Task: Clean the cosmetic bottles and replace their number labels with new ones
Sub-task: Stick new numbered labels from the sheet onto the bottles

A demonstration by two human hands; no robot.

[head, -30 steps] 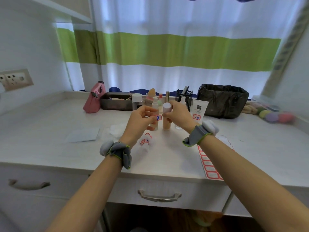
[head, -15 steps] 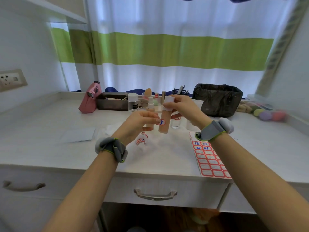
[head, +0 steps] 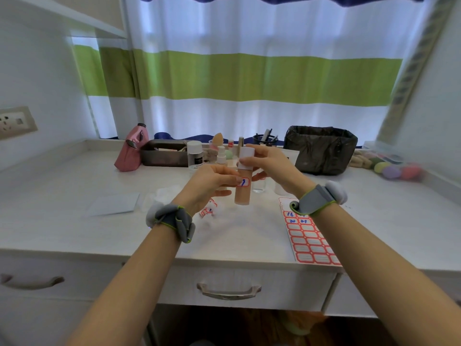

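White desk (head: 74, 221) under a green-and-white striped curtain (head: 249, 76); I see both hands raised above the desktop, just ahead of the drawer edge

Right hand (head: 272, 163): fingers curled round the white cap of a foundation bottle (head: 242, 193), holding it upright and clear of the desk. Left hand (head: 212, 186): fingertips (head: 237, 181) pressed together on the bottle's number label (head: 243, 182), a red-bordered sticker with a blue mark; whether they pinch its edge or only press it flat I cannot tell

Below the left fingers, on the desk: a crumpled used label (head: 208, 211). Below and right of the right hand: label sheet (head: 309, 240) lying flat, its top rows carrying blue numbers, the lower rows blank. Left of the left hand: a flat white wipe (head: 113, 203) and a crumpled white pad (head: 162, 193)

Beyond the fingers, toward the curtain: a white-capped bottle (head: 194, 153), a small spray bottle (head: 221, 156), a dark tray (head: 163, 153), a pink pouch (head: 132, 151), a black pen cup (head: 265, 139) and a dark bag (head: 321, 148). Far right: coloured sponges (head: 396, 171). Grey wristbands sit on both wrists
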